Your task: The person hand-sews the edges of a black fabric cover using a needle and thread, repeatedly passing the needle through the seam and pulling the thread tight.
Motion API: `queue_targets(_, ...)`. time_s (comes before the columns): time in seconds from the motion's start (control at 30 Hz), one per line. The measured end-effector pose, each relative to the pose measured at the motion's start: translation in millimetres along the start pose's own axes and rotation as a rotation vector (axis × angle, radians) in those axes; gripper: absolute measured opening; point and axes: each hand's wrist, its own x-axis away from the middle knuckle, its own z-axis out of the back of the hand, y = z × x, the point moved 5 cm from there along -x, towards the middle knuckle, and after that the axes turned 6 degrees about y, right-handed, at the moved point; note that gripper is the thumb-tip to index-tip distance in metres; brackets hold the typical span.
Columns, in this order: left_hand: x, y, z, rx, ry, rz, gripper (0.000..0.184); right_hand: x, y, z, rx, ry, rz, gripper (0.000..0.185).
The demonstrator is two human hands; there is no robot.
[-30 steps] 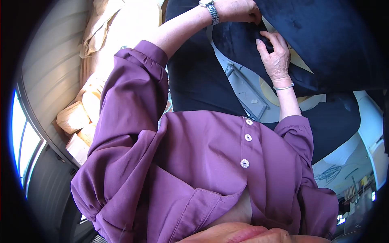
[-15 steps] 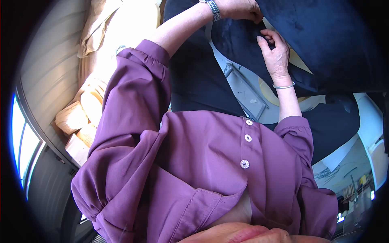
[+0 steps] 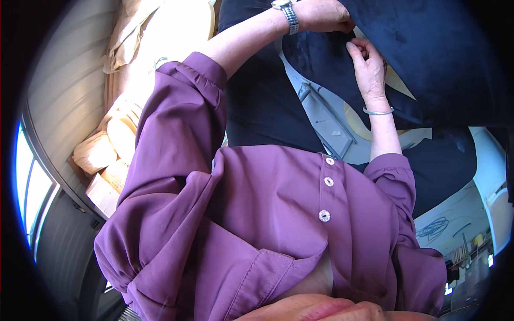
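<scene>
My left hand (image 3: 324,16), with a watch on its wrist, is at the top, its fingers curled onto the edge of a large dark fabric (image 3: 439,59). Just below and to the right, my right hand (image 3: 368,67) has thumb and fingertips pressed together against the dark material; what lies between them is too small to make out. A bangle circles the right wrist. A pale, pointed piece (image 3: 400,85) shows beside the right hand, partly under the fabric.
Dark cloth covers my lap (image 3: 262,107). Between its folds appears a grey metal frame (image 3: 327,120). Paper-wrapped bundles (image 3: 95,154) lie at the left near a ribbed wall (image 3: 69,91). A coiled cord (image 3: 432,229) is on the floor at the lower right.
My right hand has shifted slightly right, and its thumb and fingers have closed together. My left hand has moved a little right along the fabric.
</scene>
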Motion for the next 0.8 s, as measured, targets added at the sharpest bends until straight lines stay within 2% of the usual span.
queue_targets(0.03,1,2,-2,-0.023,0.040,-0.019,0.017,-2,3,-2,-0.019,0.012,0.002,0.025)
queue_targets(0.13,9,4,-22,-0.300,-0.191,-0.049,0.015,-3,8,-5,-0.026,0.021,-0.021,0.026)
queue_targets(0.17,14,10,-24,-0.397,-0.186,-0.163,0.013,-3,6,-4,0.006,0.006,-0.044,0.027)
queue_targets(0.27,18,35,-2,-0.305,0.089,0.128,0.019,-4,6,-2,0.015,-0.021,-0.030,0.028)
queue_targets(0.3,24,43,6,-0.320,0.001,0.282,0.020,-3,9,0,0.002,-0.024,-0.013,0.028)
queue_targets(0.4,41,83,37,-0.468,0.324,0.245,0.021,0,10,9,0.102,-0.017,0.134,0.026)
queue_targets(0.43,43,85,26,-0.421,0.345,0.177,0.033,3,11,12,0.094,-0.002,0.127,0.025)
queue_targets(0.6,31,100,-9,-0.364,0.179,0.036,0.029,11,12,23,0.081,0.005,0.040,0.024)
queue_targets(0.67,27,97,-11,-0.342,0.155,0.014,0.028,16,12,28,0.027,-0.022,0.030,0.026)
queue_targets(0.7,28,94,-11,-0.378,0.155,0.036,0.019,16,12,29,0.000,-0.038,0.028,0.027)
queue_targets(0.8,44,87,3,-0.231,0.254,0.187,0.020,18,10,31,-0.448,-0.099,-0.015,0.034)
